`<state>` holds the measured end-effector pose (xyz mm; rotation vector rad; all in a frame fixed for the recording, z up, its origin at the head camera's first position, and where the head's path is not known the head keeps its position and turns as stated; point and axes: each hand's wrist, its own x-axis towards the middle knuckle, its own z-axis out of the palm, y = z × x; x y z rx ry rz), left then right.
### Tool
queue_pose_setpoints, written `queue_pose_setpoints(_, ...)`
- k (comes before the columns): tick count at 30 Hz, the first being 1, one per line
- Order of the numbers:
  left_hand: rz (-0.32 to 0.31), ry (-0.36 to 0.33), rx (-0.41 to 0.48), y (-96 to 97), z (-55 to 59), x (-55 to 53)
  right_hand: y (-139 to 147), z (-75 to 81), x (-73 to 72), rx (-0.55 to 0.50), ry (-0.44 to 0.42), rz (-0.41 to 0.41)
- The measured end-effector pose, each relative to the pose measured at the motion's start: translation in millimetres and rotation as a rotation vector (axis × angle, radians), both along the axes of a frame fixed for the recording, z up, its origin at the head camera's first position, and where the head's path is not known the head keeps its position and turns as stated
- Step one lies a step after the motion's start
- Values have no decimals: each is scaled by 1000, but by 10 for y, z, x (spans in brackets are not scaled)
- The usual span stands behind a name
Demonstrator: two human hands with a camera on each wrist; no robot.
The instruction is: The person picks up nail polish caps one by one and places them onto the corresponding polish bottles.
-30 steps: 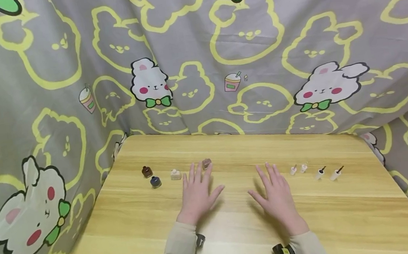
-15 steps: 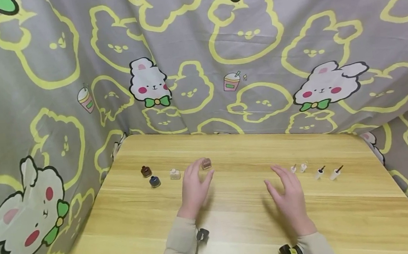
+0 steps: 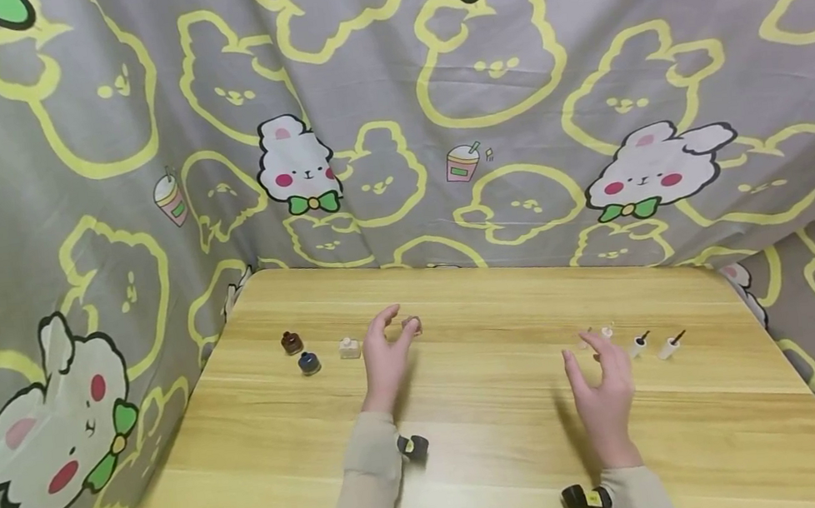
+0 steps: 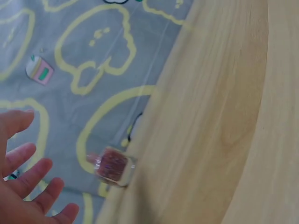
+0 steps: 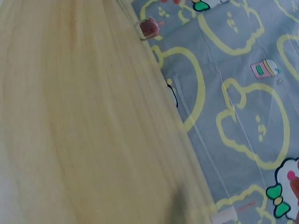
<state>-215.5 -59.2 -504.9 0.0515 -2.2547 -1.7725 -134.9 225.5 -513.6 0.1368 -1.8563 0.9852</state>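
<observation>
My left hand (image 3: 386,365) is beside an uncapped nail polish bottle (image 3: 416,326) with pinkish glitter polish. In the left wrist view its fingers (image 4: 39,177) are spread and slightly bent, apart from that bottle (image 4: 113,165). My right hand (image 3: 603,395) hovers with bent fingers just in front of the white nail polish brush caps, partly covering the leftmost one. Another light brush cap (image 3: 608,333) and two with dark brushes, a nearer brush cap (image 3: 639,346) and the rightmost brush cap (image 3: 669,349), stand with brushes up. Only a fingertip (image 5: 295,186) shows in the right wrist view.
Left of my left hand stand a cream polish bottle (image 3: 349,348), a dark blue bottle (image 3: 309,363) and a brown bottle (image 3: 292,342), all uncapped. The wooden table (image 3: 490,446) meets a grey printed curtain (image 3: 388,80) at its back and sides.
My left hand has turned and its thumb has come up to the pinkish bottle. My right hand has moved right, toward the brush caps. Bottles and caps stay in place.
</observation>
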Motion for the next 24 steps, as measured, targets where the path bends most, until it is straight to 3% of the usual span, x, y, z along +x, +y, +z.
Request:
queue_pose_setpoints(5,25,-61,62,-5,-114,-102,-82,156,62,-125,-8,-47)
queue_pose_setpoints(9,25,-90,80,-4,-168,-154,-118,199,94,-266,-101,-82)
queue_pose_setpoints(17,33,-160,51,19,-244,-253,49,-81,-42,-557,-337,-116)
queue_pose_setpoints(24,13,-200,-15,59,-245,-281,130,-185,-132,-680,-504,-134)
